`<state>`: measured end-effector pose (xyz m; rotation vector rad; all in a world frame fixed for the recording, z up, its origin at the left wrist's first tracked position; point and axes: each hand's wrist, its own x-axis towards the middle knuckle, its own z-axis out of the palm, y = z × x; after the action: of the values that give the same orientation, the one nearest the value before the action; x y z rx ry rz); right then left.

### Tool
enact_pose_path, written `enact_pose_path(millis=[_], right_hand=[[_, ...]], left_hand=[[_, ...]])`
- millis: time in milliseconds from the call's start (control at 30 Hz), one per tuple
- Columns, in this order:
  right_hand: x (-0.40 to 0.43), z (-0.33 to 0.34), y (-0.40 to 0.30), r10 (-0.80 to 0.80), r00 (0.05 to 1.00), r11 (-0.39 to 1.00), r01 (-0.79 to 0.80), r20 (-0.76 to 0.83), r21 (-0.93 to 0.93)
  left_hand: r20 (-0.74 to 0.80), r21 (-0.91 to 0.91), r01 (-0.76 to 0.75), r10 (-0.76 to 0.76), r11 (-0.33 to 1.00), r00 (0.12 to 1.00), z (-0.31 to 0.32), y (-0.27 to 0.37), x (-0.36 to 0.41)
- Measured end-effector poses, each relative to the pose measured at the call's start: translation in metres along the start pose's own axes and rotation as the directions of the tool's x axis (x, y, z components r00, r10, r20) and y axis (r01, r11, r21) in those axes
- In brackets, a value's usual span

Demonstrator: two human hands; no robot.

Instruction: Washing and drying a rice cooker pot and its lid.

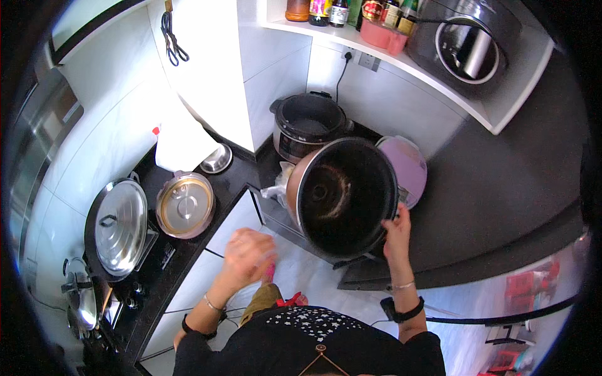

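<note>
My right hand (399, 232) grips the rim of a cooker's inner pot (357, 202). The pot is tilted, its dark mouth facing me, with a pale ring-shaped residue on the inside. My left hand (249, 256) is in the air left of the pot, apart from it; its fingers are curled and blurred, and nothing shows in it. Behind the pot stands an electric cooker (294, 148) without its lid, partly hidden by the pot. A round purple object (407, 171) lies on the dark counter beyond the pot's right side.
A clear plastic bag (278, 188) sits left of the pot. Along the left counter are a lidded wok (121, 225), a round glass-lidded container (186, 207) and a steel bowl (217, 159). A shelf (428, 70) with bottles and a dark appliance (508, 28) overhangs the right counter.
</note>
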<state>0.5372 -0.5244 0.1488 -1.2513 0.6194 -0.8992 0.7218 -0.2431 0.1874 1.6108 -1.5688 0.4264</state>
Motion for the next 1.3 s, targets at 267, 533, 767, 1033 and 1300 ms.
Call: enact_pose_path(millis=[267,533,767,1033,1300], right_hand=[[0.164,0.05,-0.006,-0.129,0.988,0.991,0.132,-0.084,0.032],[0.203,0.097,-0.017,-0.223,0.936,0.974,0.221,-0.273,-0.038],[0.171,0.174,-0.008,-0.254,0.966,0.922,0.254,0.037,-0.292],[0.166,0.26,0.036,-0.301,0.814,0.741,0.527,0.496,-0.415],[0.233,0.266,0.077,-0.098,0.703,0.889,0.38,0.704,-0.256]], left_hand=[[-0.249,0.066,0.575,-0.544,0.816,0.801,-0.017,-0.15,-0.046],[0.313,-0.576,0.729,-0.725,0.369,0.614,0.031,-0.213,-0.023],[0.579,-0.815,0.502,-0.403,-0.29,0.709,0.011,-0.215,0.044],[0.473,-0.761,0.566,-0.868,-0.317,0.15,-0.006,-0.196,0.016],[0.267,-0.838,0.464,-0.957,-0.288,-0.111,0.022,-0.189,-0.038]])
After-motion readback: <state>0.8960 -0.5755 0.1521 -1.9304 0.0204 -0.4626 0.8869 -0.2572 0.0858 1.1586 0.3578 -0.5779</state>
